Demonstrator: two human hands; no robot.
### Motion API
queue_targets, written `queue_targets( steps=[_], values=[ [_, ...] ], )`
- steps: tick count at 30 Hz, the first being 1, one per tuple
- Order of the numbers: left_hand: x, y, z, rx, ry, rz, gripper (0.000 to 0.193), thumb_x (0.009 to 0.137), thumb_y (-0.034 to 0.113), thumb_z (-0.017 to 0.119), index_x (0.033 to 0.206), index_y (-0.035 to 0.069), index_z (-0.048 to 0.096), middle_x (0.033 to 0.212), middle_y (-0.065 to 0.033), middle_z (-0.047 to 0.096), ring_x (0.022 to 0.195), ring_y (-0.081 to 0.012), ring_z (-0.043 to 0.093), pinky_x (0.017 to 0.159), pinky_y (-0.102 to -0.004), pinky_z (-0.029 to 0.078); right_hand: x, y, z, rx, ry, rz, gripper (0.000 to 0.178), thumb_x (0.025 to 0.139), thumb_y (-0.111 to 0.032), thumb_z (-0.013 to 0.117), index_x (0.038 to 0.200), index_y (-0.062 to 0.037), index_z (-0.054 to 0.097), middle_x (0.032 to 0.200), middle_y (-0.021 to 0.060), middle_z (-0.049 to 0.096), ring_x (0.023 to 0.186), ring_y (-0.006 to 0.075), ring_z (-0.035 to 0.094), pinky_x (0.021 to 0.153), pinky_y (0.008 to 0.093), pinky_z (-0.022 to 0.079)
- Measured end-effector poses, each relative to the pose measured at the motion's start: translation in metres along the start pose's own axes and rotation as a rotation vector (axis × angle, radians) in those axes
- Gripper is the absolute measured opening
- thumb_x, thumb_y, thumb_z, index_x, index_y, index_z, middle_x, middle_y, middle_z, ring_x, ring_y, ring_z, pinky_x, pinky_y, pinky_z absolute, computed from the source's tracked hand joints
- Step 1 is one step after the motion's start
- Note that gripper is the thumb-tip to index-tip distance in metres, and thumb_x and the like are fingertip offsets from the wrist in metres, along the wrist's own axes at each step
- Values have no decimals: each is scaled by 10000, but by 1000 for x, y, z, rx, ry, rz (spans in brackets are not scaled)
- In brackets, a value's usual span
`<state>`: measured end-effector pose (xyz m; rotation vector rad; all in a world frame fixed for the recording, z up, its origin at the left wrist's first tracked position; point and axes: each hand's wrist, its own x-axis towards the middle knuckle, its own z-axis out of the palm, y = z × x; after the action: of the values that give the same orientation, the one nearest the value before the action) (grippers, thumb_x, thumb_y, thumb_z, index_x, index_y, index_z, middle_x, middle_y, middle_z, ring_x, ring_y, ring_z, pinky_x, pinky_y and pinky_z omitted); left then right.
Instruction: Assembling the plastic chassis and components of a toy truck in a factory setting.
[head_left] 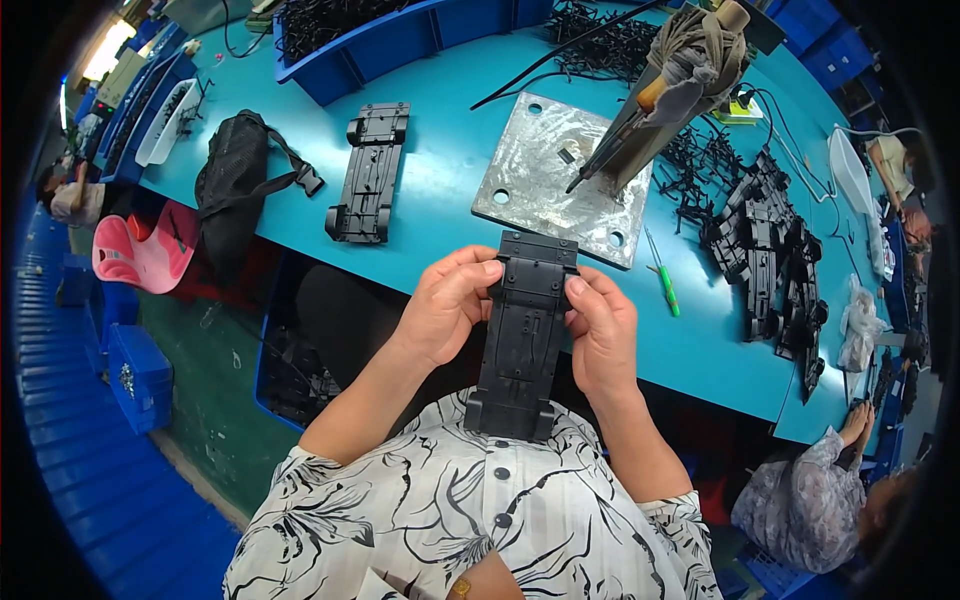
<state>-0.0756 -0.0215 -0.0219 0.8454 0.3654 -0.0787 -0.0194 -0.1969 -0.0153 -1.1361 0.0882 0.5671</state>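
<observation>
Between my two hands is a black plastic toy car chassis (522,335), held upright against my body at the table's front edge. My left hand (447,303) pinches its upper left side with thumb and fingers. On the opposite side my right hand (602,325) grips the edge, thumb on the face. A second chassis (368,180) lies flat on the table to the left. Just beyond my hands stands a soldering-iron-like tool (607,150) on a post, its thin tip pointing down over a scratched metal plate (510,165).
A green-handled screwdriver (668,290) lies right of the plate. Several chassis are piled (765,250) at the right, near loose black parts (690,165). A blue bin (400,50) of black parts stands at the back; a black bag (235,180) rests left. A person (810,500) sits at lower right.
</observation>
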Motion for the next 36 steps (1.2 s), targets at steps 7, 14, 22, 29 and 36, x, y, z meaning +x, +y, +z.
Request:
queue_targets(
  steps=[7,14,22,29,36],
  values=[
    [15,-1,11,-14,36,-50,174,880,194,586,972,46,593,809,4,614,690,-73,561,601,-229,424,4,-2,-6,67,61,-17,276,878,-144,570,1096,25,575,955,53,644,803,94,600,662,216,466],
    [39,4,20,36,25,-45,179,868,215,606,930,47,612,785,9,606,652,-65,546,566,-210,424,11,-9,-9,86,101,-34,246,897,-190,554,1051,1,571,978,55,630,884,121,586,736,250,464],
    [54,16,31,-35,25,-32,131,866,177,619,898,51,623,785,-2,625,668,-71,571,617,-228,486,20,-16,-1,147,120,-82,270,894,-248,588,1022,-12,569,913,9,613,776,83,556,691,237,431],
    [58,24,36,-29,-3,-6,119,866,169,619,884,51,629,773,-4,632,636,-65,572,590,-217,488,24,-22,2,189,114,-111,219,906,-227,578,997,-30,599,962,34,637,847,116,601,788,259,490],
    [59,26,37,-11,12,-10,124,866,173,619,877,50,626,774,-7,630,633,-58,570,573,-209,486,23,-24,4,206,106,-118,199,907,-217,583,993,-38,601,976,34,633,845,102,597,759,240,496]
  ],
)
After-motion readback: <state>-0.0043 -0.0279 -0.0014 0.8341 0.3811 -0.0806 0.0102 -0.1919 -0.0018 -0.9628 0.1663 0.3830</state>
